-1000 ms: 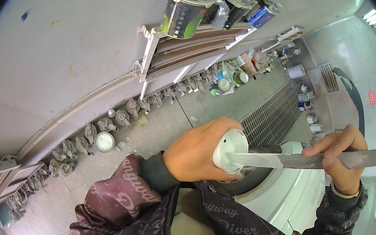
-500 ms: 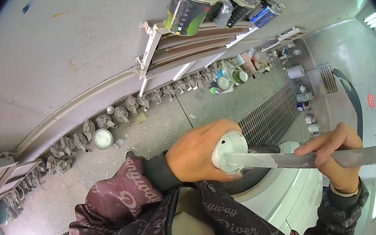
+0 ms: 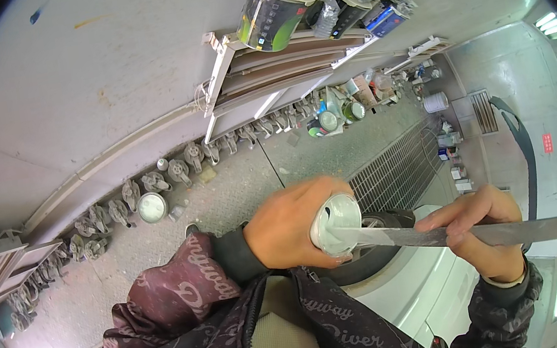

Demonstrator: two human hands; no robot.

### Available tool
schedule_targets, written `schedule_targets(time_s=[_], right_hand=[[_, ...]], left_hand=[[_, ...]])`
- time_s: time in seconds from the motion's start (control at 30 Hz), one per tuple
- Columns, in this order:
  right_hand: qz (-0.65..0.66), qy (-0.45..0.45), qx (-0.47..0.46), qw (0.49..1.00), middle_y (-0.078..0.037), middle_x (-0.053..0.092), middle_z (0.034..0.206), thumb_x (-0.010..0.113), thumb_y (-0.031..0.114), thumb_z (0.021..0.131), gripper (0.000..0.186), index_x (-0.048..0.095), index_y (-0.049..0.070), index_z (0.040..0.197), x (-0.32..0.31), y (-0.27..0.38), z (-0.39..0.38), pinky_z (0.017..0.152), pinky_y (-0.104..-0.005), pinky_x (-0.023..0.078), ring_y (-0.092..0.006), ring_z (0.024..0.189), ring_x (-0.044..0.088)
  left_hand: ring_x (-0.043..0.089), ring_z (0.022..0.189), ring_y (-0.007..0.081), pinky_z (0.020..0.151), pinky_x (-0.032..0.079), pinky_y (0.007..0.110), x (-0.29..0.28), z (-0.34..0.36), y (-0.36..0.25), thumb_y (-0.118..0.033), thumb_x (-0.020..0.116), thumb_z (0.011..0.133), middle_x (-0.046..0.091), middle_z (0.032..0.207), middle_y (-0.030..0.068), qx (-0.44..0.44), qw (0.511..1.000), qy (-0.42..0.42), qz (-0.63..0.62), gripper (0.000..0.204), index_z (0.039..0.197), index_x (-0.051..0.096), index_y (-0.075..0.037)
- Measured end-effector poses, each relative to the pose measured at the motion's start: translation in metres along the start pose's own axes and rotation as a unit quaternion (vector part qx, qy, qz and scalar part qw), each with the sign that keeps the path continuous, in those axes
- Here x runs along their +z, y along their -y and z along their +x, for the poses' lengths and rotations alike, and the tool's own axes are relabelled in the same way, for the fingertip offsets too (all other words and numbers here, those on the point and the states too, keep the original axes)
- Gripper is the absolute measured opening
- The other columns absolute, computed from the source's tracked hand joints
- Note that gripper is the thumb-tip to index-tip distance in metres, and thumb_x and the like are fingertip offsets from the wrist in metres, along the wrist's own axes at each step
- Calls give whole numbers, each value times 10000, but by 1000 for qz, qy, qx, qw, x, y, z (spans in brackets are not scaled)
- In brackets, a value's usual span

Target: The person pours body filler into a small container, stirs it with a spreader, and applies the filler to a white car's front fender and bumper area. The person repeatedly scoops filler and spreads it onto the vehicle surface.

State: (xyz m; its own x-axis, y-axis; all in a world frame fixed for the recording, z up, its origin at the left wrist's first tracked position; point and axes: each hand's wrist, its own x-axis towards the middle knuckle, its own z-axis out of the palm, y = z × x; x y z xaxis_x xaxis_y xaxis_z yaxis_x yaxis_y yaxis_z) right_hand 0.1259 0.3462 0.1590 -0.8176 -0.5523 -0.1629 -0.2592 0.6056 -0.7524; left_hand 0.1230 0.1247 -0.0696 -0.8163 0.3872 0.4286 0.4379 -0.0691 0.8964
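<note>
Maroon sleeve showing pale script lettering. Black-green can bearing printed label. Left hand wrapping round white cup near view's centre. Flat grey strip dipping tip into cup; right hand pinching strip's middle. Red sign carrying tiny, unreadable characters.

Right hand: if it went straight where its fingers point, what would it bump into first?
Probably the white cup in the left hand: the right hand points that way along its grey stick, though depth is unclear.
</note>
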Motion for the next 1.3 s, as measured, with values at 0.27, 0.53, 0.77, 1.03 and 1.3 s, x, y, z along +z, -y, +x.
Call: schedule_targets(time_s=[0.27, 0.53, 0.77, 1.03, 1.3], right_hand=[[-1, -100, -114, 988, -227, 782, 1026, 755, -32, 870, 151, 634, 48, 915, 9, -9, -6, 650, -292, 573, -194, 728, 750], [-70, -49, -168, 982, -217, 786, 1012, 778, -15, 814, 181, 664, 62, 930, 1, -10, -6, 625, -291, 569, -214, 693, 745], [-87, -9, -177, 980, -188, 793, 1019, 803, -5, 815, 176, 684, 52, 932, -4, -20, -6, 624, -275, 573, -184, 716, 756], [147, -178, -140, 963, -295, 754, 1054, 781, 15, 862, 168, 654, -13, 968, 1, -49, -25, 685, -295, 591, -239, 820, 775], [-5, -33, -157, 987, -161, 790, 1057, 872, 69, 807, 229, 738, -3, 978, -8, -81, -29, 684, -274, 574, -195, 805, 767]], left_hand=[[682, 1108, 319, 955, 538, 393, 0, -2, -6, -229, 946, 662, 669, 1213, 138, -13, 1000, -6, -7, 760, 1312, 590, -57], [682, 1117, 311, 955, 537, 390, 5, 2, -12, -230, 950, 667, 665, 1220, 135, -7, 1000, 10, 7, 776, 1327, 580, -60], [664, 1110, 342, 938, 534, 411, 14, 7, -14, -230, 924, 677, 655, 1191, 131, -2, 1000, 31, 2, 758, 1321, 550, -86], [640, 1143, 351, 971, 515, 409, 22, 13, -16, -208, 910, 685, 631, 1210, 143, -14, 999, 43, -10, 768, 1340, 528, -85], [622, 1192, 309, 1016, 493, 405, 49, 29, -3, -212, 941, 688, 595, 1264, 133, -44, 991, 95, -89, 828, 1376, 501, -79]])
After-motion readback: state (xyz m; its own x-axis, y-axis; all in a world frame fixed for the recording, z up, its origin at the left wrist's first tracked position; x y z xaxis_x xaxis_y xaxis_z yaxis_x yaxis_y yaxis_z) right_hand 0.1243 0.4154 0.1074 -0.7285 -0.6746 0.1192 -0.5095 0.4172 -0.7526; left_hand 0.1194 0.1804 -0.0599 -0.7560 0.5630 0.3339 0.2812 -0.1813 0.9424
